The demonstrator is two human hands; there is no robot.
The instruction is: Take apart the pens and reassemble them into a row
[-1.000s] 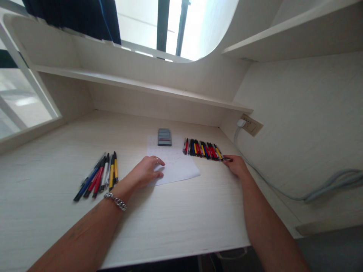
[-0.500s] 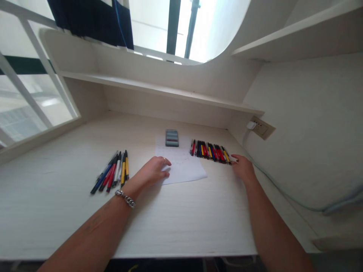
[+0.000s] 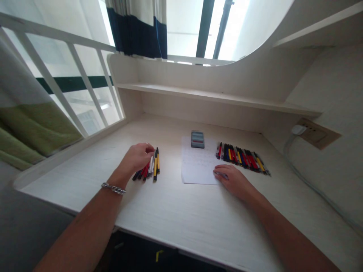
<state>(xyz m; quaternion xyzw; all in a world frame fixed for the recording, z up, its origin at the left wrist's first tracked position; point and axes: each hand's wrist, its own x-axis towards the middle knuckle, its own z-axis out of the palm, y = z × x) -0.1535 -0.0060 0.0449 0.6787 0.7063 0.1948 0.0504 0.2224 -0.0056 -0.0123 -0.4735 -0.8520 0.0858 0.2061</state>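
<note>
Looking over the white tabletop (image 3: 172, 207), we see the paper (image 3: 197, 170) near its middle, with the row of pens (image 3: 239, 156) just beside it, toward the far right corner. We rest our right hand (image 3: 233, 180) at the paper's right edge, fingers bent together, and curl our left hand (image 3: 138, 155) over the pile of pens (image 3: 151, 168) toward the left edge, though whether it pinches one we cannot tell. Nearer the far edge we have the box (image 3: 197, 139), and, pinched in our right fingers, a grey pen (image 3: 222, 175).
</note>
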